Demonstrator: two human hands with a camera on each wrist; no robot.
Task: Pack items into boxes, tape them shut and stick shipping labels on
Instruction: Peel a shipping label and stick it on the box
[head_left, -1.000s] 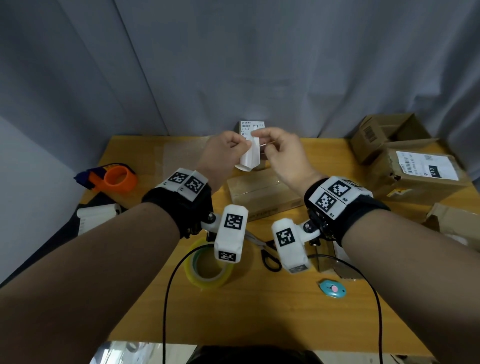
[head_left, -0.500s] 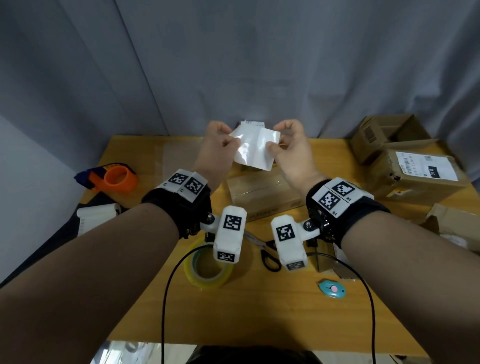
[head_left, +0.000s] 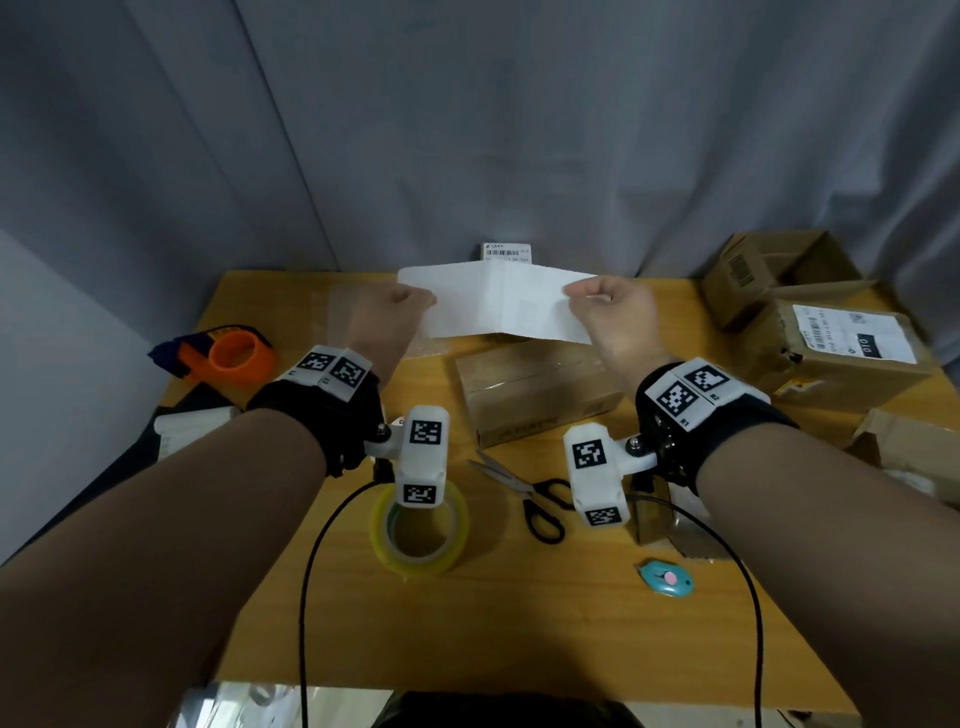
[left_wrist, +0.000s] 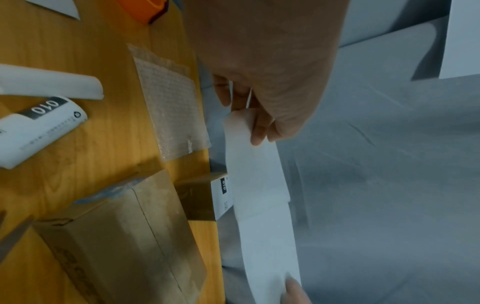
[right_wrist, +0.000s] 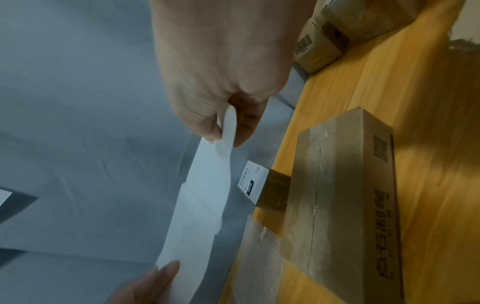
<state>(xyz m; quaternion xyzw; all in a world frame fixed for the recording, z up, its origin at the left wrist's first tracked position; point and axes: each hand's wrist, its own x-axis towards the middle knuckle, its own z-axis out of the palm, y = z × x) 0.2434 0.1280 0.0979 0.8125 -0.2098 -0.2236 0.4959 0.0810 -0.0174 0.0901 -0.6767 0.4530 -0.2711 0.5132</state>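
A white label sheet (head_left: 498, 306) hangs stretched out in the air above the back of the table, with a seam down its middle. My left hand (head_left: 427, 300) pinches its left end and my right hand (head_left: 572, 292) pinches its right end. The left wrist view shows the sheet (left_wrist: 257, 185) running away from my left hand (left_wrist: 249, 123). The right wrist view shows the sheet (right_wrist: 205, 195) held between the thumb and finger of my right hand (right_wrist: 226, 131). A taped cardboard box (head_left: 535, 395) lies on the table just below the sheet.
An orange tape dispenser (head_left: 228, 353) and a label roll (head_left: 192, 431) are at the left. A clear tape roll (head_left: 421, 530), scissors (head_left: 530, 493) and a teal cutter (head_left: 666, 577) lie near me. A labelled box (head_left: 841, 348) and an open box (head_left: 769, 270) stand at the right.
My hands have moved apart, left to the left and right to the right. The white sheet, small and folded between them before, is now pulled out into a wide strip.
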